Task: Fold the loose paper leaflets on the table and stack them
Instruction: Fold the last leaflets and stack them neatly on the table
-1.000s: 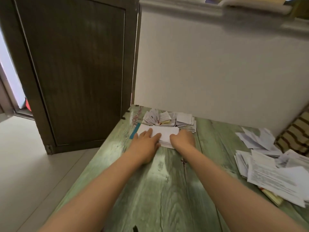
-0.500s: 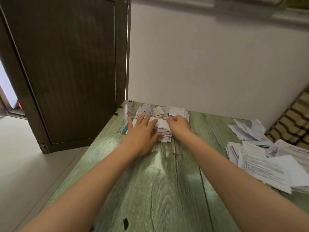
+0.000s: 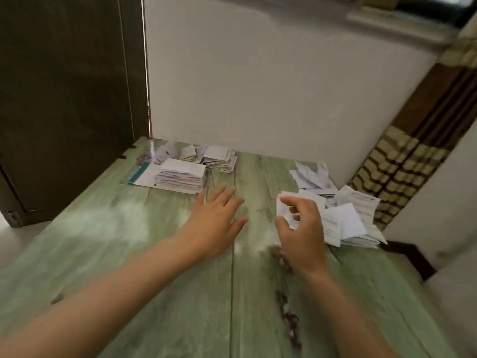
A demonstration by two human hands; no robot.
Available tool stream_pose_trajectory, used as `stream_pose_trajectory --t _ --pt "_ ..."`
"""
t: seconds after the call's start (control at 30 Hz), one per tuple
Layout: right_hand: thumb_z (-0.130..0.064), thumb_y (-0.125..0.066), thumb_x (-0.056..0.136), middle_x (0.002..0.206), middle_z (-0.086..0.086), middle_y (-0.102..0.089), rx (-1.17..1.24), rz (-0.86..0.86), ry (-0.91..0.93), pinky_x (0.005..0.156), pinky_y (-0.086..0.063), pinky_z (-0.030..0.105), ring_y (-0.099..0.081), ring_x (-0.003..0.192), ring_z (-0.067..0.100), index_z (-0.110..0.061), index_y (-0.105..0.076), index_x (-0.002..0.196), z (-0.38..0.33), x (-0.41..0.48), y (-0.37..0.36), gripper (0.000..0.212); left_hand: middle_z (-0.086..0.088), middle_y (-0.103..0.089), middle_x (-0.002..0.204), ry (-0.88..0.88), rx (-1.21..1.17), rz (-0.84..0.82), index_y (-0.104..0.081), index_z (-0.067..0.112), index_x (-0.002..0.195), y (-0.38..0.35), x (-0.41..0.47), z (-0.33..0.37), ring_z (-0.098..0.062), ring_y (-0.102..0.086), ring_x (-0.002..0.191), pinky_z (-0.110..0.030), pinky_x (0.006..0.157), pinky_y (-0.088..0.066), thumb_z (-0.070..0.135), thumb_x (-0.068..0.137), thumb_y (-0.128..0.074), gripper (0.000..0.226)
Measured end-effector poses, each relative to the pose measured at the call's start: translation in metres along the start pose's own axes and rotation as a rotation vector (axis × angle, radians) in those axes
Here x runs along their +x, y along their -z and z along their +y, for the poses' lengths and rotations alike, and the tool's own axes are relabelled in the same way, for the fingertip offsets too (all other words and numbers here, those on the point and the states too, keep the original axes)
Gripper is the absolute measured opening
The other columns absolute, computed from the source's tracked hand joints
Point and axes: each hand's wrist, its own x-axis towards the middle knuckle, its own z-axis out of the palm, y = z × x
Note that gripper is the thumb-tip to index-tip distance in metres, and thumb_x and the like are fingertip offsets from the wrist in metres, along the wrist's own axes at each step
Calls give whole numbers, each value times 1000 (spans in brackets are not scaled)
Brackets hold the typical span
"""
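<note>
Loose leaflets point(image 3: 348, 218) beside right hand point(image 3: 304, 236), grip half-curled, hold unclear; left hand point(image 3: 216, 223) splayed open.

Frame blurred. I can't tell if R hand point(image 3: 302, 236) pinches a sheet off loose pile point(image 3: 348, 218), centre-right; print unreadable. Forearms point(image 3: 103, 306) cut at bottom edge.

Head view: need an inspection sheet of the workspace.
Surface: green wood-grain table, glare patch left.
Job's things: folded stack far left, on a teal-edged sheet; loose leaflets heaped right.
Clutter: more folded piles behind the stack.
Grips: left grip open over bare table; right grip fingers curled at the loose heap's edge, hold unclear.
Cables: nothing seen.
Surroundings: dark door left, white wall behind, striped curtain right.
</note>
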Motion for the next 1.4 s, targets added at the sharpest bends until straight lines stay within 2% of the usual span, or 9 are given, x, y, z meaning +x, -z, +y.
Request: stream_pose_trajectory --t 0.07,0.3,0.63,0.8,0.9,1.03,1.13,1.23,1.4 --pt "-2 -56 72 120 10 -54 -102 49 -9 103 -38 42 -47 115 25 -8 -57 118 22 4 28 46 1 -14 158 -10 -79 -9 -26 23 146 -7 7 30 -15 -3 146 -41 118 -4 43 100 -28 50" --pt "-28 -51 94 157 0 -20 -339 -474 -161 119 -10 33 -14 145 16 -21 -25 148 72 12 52 61 -1 -37 148 33 -311 37 -36 17 142 -30 31 82 -18 -30 137 -35 113 -23 35 100 -39 46" --pt "-16 -37 99 141 1 -48 -384 -305 -37 103 -35 29 -46 125 18 -16 -41 141 66 13 53 42 24 -53 90 289 -992 487 -57 21 109 -54 32 108 11 -52 84 3 69 -36 16 98 -45 17" --pt "-19 -45 99 103 4 -68 -65 157 -49 78 -55 33 -64 95 18 -15 -63 113 52 12 60 24 16 -63 92 224 -1146 571 -59 27 98 -47 33 109 8 -59 85 -5 72 -45 20 95 -50 11" --pt "-13 -51 96 90 -11 -69 459 257 -282 71 -57 22 -67 88 6 -24 -63 95 39 16 69 17 9 -65 96 185 -1247 513 -56 34 99 -45 33 111 1 -62 86 -12 71 -50 24 91 -58 13" --pt "-4 -52 92 97 -5 -73 749 33 -435 75 -58 33 -69 94 15 -21 -65 102 38 19 71 23 3 -69 96 180 -1420 353 -55 32 105 -45 36 111 -6 -66 88 -18 71 -54 35 79 -63 27" --pt "-2 -48 93 93 3 -70 778 -156 -496 55 -56 35 -67 81 23 -15 -67 94 35 18 71 23 -2 -71 83 178 -1499 277 -63 22 93 -40 35 104 -6 -67 72 -18 56 -51 16 86 -63 9" --pt "11 -39 89 93 4 -63 739 -229 -542 41 -47 27 -60 82 25 -11 -61 67 35 17 69 38 -4 -69 83 263 -1423 237 -67 16 73 -43 34 95 -10 -64 72 -20 49 -49 -5 90 -51 31" --pt "14 -50 87 87 -10 -68 510 -361 -394 56 -53 19 -63 92 11 -8 -61 58 36 11 66 38 -6 -68 82 419 -1700 20 -67 12 83 -40 35 82 -20 -65 73 -29 59 -51 16 91 -52 17"
